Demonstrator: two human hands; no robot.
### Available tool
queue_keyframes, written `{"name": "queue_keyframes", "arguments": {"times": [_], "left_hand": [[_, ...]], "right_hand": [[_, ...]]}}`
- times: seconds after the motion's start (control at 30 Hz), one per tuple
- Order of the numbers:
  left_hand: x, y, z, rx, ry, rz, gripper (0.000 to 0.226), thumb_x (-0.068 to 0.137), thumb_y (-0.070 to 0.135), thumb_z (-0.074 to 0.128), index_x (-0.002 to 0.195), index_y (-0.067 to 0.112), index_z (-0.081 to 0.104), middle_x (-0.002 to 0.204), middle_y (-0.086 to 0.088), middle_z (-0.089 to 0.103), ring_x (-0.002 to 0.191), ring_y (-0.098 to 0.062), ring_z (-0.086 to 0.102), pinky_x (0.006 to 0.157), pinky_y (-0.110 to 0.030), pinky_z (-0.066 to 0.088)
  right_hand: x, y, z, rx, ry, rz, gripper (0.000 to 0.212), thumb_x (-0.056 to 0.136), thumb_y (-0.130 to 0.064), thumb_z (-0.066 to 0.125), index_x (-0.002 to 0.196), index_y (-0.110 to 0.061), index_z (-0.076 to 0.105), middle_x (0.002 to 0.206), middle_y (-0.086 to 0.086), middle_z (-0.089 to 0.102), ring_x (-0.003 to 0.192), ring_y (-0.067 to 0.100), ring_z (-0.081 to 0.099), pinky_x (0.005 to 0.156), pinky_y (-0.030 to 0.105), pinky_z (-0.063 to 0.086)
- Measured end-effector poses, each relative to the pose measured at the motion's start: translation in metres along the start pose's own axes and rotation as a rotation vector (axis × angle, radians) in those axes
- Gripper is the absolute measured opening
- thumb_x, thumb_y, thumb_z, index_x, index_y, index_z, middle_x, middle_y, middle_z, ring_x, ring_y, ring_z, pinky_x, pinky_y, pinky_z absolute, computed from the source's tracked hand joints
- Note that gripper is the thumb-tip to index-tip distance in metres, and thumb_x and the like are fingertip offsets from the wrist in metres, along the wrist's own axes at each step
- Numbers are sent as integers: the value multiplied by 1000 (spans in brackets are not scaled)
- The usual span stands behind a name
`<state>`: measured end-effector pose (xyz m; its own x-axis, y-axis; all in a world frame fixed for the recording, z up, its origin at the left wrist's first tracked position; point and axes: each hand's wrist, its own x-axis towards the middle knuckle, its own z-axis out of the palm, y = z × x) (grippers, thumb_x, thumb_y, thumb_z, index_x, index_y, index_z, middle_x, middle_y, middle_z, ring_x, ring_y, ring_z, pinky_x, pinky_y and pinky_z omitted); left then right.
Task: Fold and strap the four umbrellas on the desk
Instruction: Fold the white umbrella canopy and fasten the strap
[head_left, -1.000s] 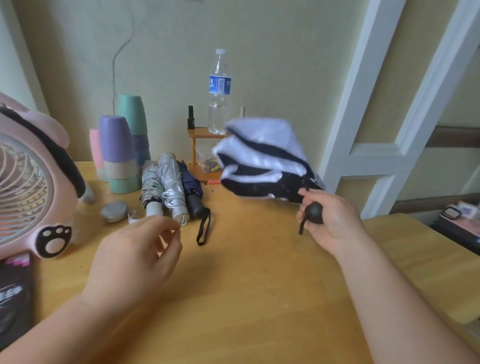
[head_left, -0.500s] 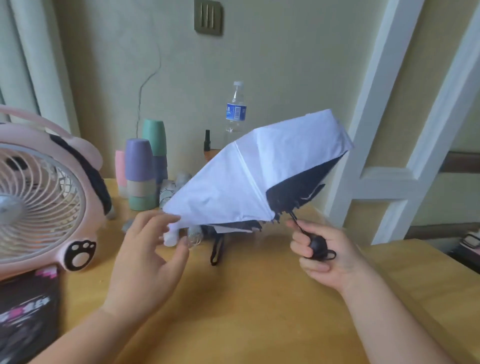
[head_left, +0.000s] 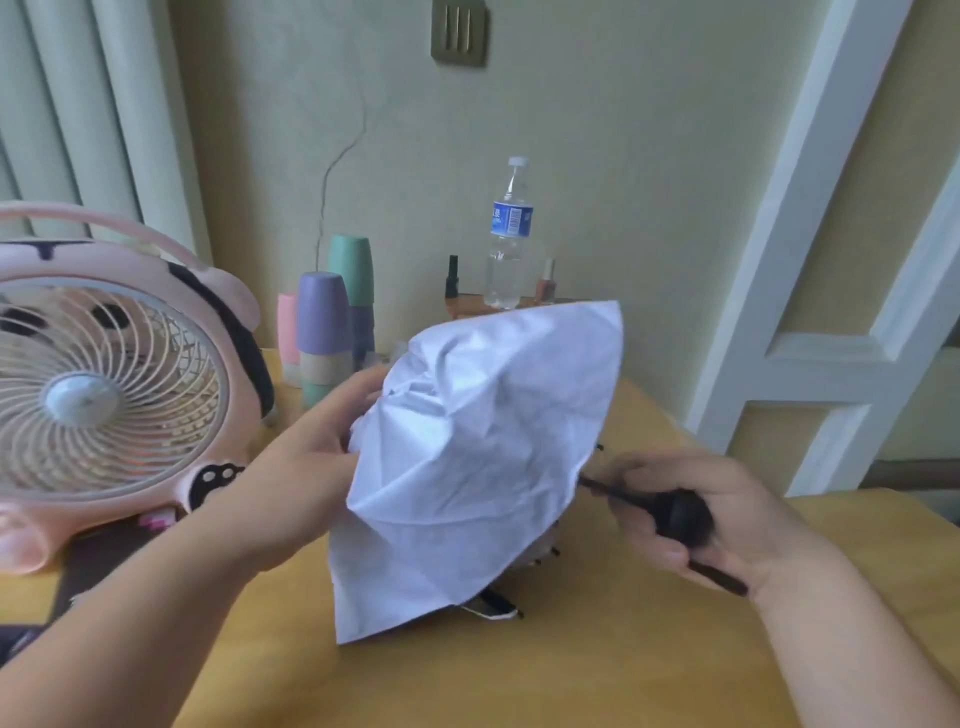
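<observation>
A white umbrella (head_left: 478, 457) with a black underside hangs half collapsed over the middle of the wooden desk (head_left: 545, 670), its canopy crumpled and its rib tips poking out at the lower edge. My right hand (head_left: 691, 514) grips its round black handle, with the thin shaft running left into the canopy. My left hand (head_left: 311, 467) holds the canopy's top end from the left; its fingertips are hidden behind the fabric. The other umbrellas at the back of the desk are hidden behind the canopy.
A pink desk fan (head_left: 104, 384) stands at the left. Stacked pastel cups (head_left: 332, 322) sit at the back by the wall. A water bottle (head_left: 509, 239) and nail polish bottles stand on a small wooden shelf. A white door frame (head_left: 810, 218) rises at the right.
The spread canopy has collapsed and dropped toward the desk. My left hand moved from open in the air onto the canopy's top end. My view tilted upward.
</observation>
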<state>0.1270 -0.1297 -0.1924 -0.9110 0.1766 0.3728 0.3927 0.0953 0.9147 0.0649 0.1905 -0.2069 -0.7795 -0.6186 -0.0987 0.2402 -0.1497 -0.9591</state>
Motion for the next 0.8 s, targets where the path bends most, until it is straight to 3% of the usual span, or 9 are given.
{"name": "queue_keyframes", "arguments": {"times": [0.07, 0.17, 0.27, 0.33, 0.4, 0.47, 0.53, 0.7, 0.8], "left_hand": [[2, -2, 4, 69, 165, -90, 43, 56, 41, 78, 98, 47, 74, 100, 10, 78, 95, -10, 74, 73, -29, 59], [6, -2, 9, 75, 305, -301, 15, 77, 28, 79, 90, 21, 79, 87, -7, 79, 84, -27, 77, 71, -40, 62], [9, 7, 8, -158, 321, -496, 25, 85, 22, 79, 99, 2, 76, 83, -12, 78, 68, -23, 76, 56, -25, 57], [12, 12, 2, -435, 259, -574, 39, 76, 26, 77, 106, 3, 75, 87, -13, 79, 70, -23, 77, 55, -28, 59], [12, 13, 0, -530, 172, -544, 41, 78, 27, 71, 111, 2, 74, 100, -15, 78, 84, -29, 77, 66, -35, 63], [8, 10, 2, -452, 129, -475, 44, 83, 23, 72, 121, 0, 70, 115, -19, 74, 101, -35, 74, 87, -44, 61], [4, 8, 2, -401, 138, -415, 50, 82, 17, 79, 126, -1, 65, 120, -20, 72, 110, -37, 70, 99, -49, 55], [3, 14, 11, -334, 258, -447, 8, 84, 12, 74, 83, 4, 78, 90, -17, 77, 73, -27, 76, 60, -31, 61], [1, 18, 14, -235, 397, -503, 24, 85, 21, 79, 95, -1, 76, 86, -16, 78, 64, -25, 75, 48, -28, 56]], "right_hand": [[1, -1, 8, -89, 188, -128, 10, 80, -7, 68, 82, 3, 68, 59, 13, 50, 43, 17, 45, 32, 22, 13], [8, 2, 14, -118, 316, -319, 22, 73, -8, 80, 92, -4, 71, 78, 14, 60, 62, 19, 57, 44, 22, 40], [10, 8, 15, -227, 339, -506, 37, 73, -25, 84, 108, -17, 74, 99, 10, 66, 77, 19, 61, 59, 29, 47], [8, 9, 13, -309, 309, -584, 51, 65, -46, 91, 107, -23, 75, 100, 8, 67, 76, 18, 59, 59, 32, 41], [9, 8, 10, -322, 387, -592, 46, 63, -49, 92, 97, -21, 77, 84, 7, 65, 68, 20, 55, 53, 27, 39], [11, 7, 11, -308, 504, -534, 9, 79, -23, 85, 84, -19, 78, 72, 5, 61, 64, 23, 53, 46, 20, 40], [12, 9, 9, -328, 569, -490, 17, 86, -5, 76, 79, -20, 78, 70, 5, 61, 65, 25, 54, 45, 19, 41], [4, 8, 14, -957, 603, -468, 28, 75, -23, 89, 87, -44, 76, 88, -14, 72, 82, 7, 67, 75, 20, 52], [6, 12, 23, -1181, 525, -472, 37, 74, -33, 88, 109, -39, 78, 101, -20, 72, 95, 5, 67, 81, 27, 54]]}}
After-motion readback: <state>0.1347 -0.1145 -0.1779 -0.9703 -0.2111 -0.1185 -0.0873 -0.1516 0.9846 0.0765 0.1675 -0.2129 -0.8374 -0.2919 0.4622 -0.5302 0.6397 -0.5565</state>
